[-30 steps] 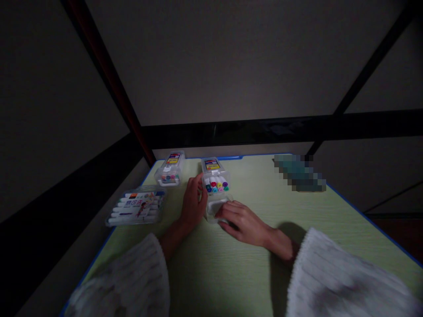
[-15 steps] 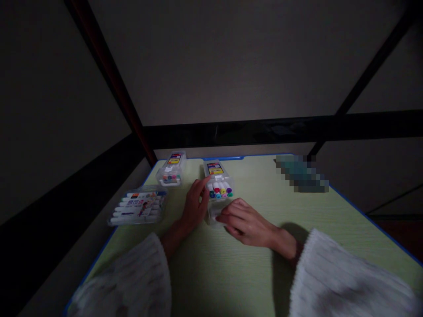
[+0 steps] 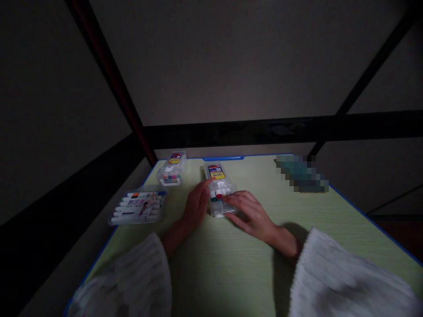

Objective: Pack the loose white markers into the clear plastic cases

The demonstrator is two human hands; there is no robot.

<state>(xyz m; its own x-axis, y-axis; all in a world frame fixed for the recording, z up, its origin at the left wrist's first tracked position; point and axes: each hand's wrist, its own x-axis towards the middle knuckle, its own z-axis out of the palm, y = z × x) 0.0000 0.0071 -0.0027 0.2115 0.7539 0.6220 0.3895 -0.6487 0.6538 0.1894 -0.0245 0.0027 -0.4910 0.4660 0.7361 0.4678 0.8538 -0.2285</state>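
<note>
A clear plastic marker case (image 3: 226,177) lies on the table in front of me, with a printed label on its top. Inside its near end show the coloured caps of several white markers (image 3: 218,193). My left hand (image 3: 196,204) rests along the case's left side, fingers together and the index fingertip at the top edge. From the right, my right hand (image 3: 253,215) holds the clear front flap (image 3: 218,215) of the case, fingers over the marker ends and thumb low by the near edge. The right fingers hide some of the caps.
Back left stands a second clear marker case (image 3: 173,169), closed. Nearer on the left lies a flat clear pack of white markers (image 3: 139,207). A pixelated greenish object (image 3: 300,174) lies at the back right. The pale green table (image 3: 224,273) has blue edging.
The front flap, earlier lying low toward me, is now raised against the marker ends. My right hand moved up and away from me with it; the case shifted slightly nearer.
</note>
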